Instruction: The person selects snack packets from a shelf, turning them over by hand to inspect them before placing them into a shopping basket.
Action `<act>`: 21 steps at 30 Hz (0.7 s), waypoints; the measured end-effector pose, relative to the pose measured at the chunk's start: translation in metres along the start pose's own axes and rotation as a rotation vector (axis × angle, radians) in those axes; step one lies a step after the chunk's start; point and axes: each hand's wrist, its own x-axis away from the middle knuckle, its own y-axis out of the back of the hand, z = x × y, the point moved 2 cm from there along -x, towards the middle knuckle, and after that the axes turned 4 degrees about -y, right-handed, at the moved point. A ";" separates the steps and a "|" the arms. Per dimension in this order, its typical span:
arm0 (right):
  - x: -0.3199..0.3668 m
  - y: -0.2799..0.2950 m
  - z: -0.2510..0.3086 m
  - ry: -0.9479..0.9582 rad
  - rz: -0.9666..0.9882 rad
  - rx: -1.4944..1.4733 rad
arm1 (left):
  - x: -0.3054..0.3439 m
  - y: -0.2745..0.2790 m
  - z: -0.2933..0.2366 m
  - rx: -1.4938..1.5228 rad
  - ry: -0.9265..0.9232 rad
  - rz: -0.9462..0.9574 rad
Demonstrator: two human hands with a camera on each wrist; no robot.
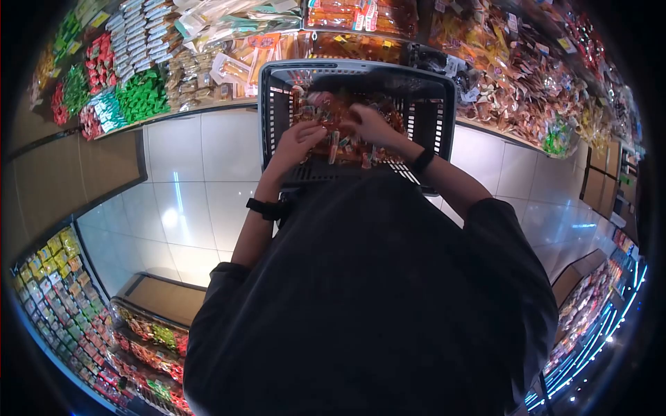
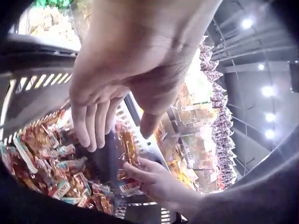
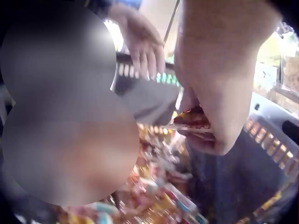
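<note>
My right hand (image 1: 374, 128) reaches into a dark shopping basket (image 1: 451, 118). Between its thumb and fingers it pinches a small reddish-brown wrapped snack (image 3: 192, 119); the left wrist view shows the same right hand (image 2: 156, 179) from the side. My left hand (image 2: 126, 79) hovers over the basket with its fingers hanging down, nothing held in them. Below both hands, many small snack packets (image 2: 65, 179) in clear, red and white wrappers lie heaped on the basket's bottom. Inside the heap, towards the back left, a pinkish package (image 1: 319, 98) shows.
Beyond the basket runs a display counter with green-wrapped sweets (image 1: 142, 92), red packets (image 1: 99, 57) and brown bagged snacks (image 1: 506, 83). Pale floor tiles (image 1: 180, 156) lie on both sides of the basket. More stocked shelves (image 1: 59, 298) stand at the lower left.
</note>
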 end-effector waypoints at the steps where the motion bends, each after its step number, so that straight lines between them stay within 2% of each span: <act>1: 0.013 -0.010 0.009 -0.004 -0.004 -0.005 | 0.002 -0.010 -0.013 0.074 0.072 0.019; 3: 0.032 -0.028 0.026 0.211 0.195 -0.316 | -0.001 -0.017 -0.014 0.144 0.141 0.046; 5: 0.024 -0.030 0.027 0.241 0.227 -0.234 | -0.005 -0.012 0.001 0.354 0.040 -0.104; 6: 0.019 -0.032 0.026 0.267 0.266 -0.150 | -0.002 -0.003 0.001 0.210 0.017 -0.231; 7: 0.012 -0.033 0.026 0.270 0.266 -0.155 | 0.001 0.009 0.007 0.205 0.018 -0.232; 9: -0.011 -0.035 0.024 0.107 0.377 -0.394 | 0.008 0.036 0.021 0.372 -0.082 -0.354; 11: -0.053 -0.051 0.007 0.080 0.356 -0.397 | 0.030 0.042 -0.014 0.441 -0.063 -0.389; 12: -0.079 -0.066 -0.010 -0.024 0.202 -0.287 | 0.041 0.044 -0.027 0.521 -0.045 -0.423; 13: -0.104 -0.080 -0.025 -0.124 0.045 -0.175 | 0.046 0.049 -0.032 0.496 -0.111 -0.401; 14: -0.128 -0.099 -0.037 -0.114 0.043 -0.178 | 0.054 0.048 -0.042 0.526 -0.119 -0.389; 16: -0.159 -0.122 -0.040 0.077 -0.260 0.076 | 0.066 0.052 -0.050 0.546 -0.103 -0.347; 17: -0.168 -0.125 -0.040 0.089 -0.254 0.072 | 0.071 0.057 -0.046 0.612 0.001 -0.305; 19: -0.167 -0.118 -0.030 -0.086 -0.152 0.180 | 0.081 0.052 -0.059 0.558 -0.020 -0.348; 20: -0.163 -0.109 -0.025 -0.110 -0.007 0.179 | 0.084 0.052 -0.061 0.518 -0.029 -0.389; 21: -0.169 -0.115 -0.033 -0.101 -0.002 0.176 | 0.086 0.053 -0.062 0.503 -0.042 -0.413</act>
